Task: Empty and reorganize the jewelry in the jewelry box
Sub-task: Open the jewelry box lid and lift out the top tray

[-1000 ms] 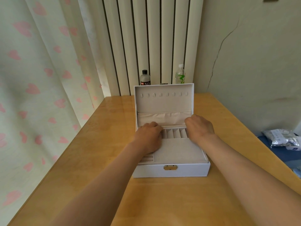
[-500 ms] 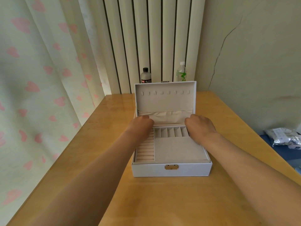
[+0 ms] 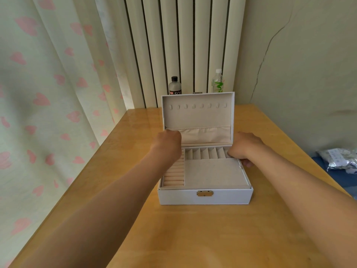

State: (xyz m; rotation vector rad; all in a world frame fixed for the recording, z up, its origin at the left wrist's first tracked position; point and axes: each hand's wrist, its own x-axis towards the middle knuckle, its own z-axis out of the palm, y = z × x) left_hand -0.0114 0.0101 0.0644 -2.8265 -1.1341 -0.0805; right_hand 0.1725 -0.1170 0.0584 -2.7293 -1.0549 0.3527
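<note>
A white jewelry box point(image 3: 204, 198) stands open on the wooden table point(image 3: 193, 238), its lid point(image 3: 197, 115) upright with a row of hooks and a fabric pocket. Its beige upper tray point(image 3: 214, 175) shows ring rolls on the left, several small cells at the back and a flat panel. No jewelry is visible. My left hand point(image 3: 167, 144) is curled at the tray's back left corner, fingers hidden. My right hand point(image 3: 245, 148) grips the tray's back right edge, fingers inside and thumb outside.
Two bottles stand behind the lid, a dark one point(image 3: 175, 86) and a clear one with a green label point(image 3: 218, 82). A heart-print curtain point(image 3: 48, 93) hangs along the left table edge. Foil packets point(image 3: 340, 158) lie on a blue surface off the right edge.
My left hand left the ring rolls and went to the back left corner. My right hand slid outward to the tray's right edge. The view has tilted slightly.
</note>
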